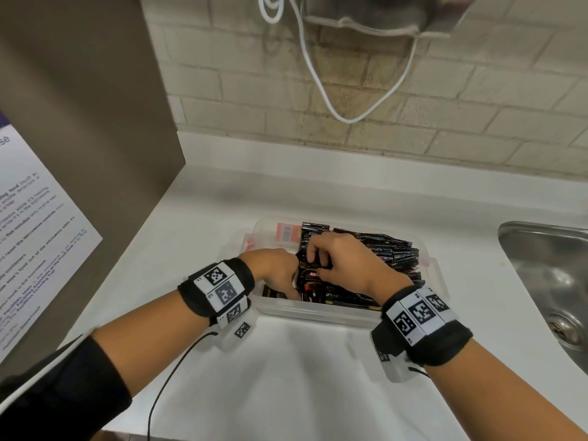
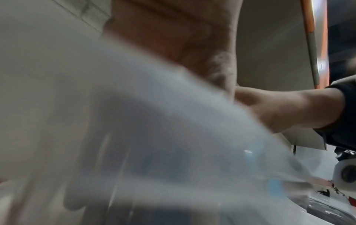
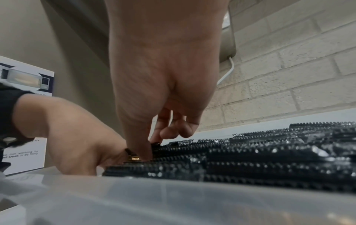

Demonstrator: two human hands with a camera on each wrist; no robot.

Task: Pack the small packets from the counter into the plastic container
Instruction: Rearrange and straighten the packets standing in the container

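both hands in the container: our right hand pinches packets; left hand grip unclear. we should seat them upright, pressed against the row.

One container, one sink — two hands — packets (too many to count).

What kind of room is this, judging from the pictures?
Probably a shared kitchenette or pantry. A steel sink is set into the white counter, the back wall is tiled, and a printed notice on the left mentions a microwave.
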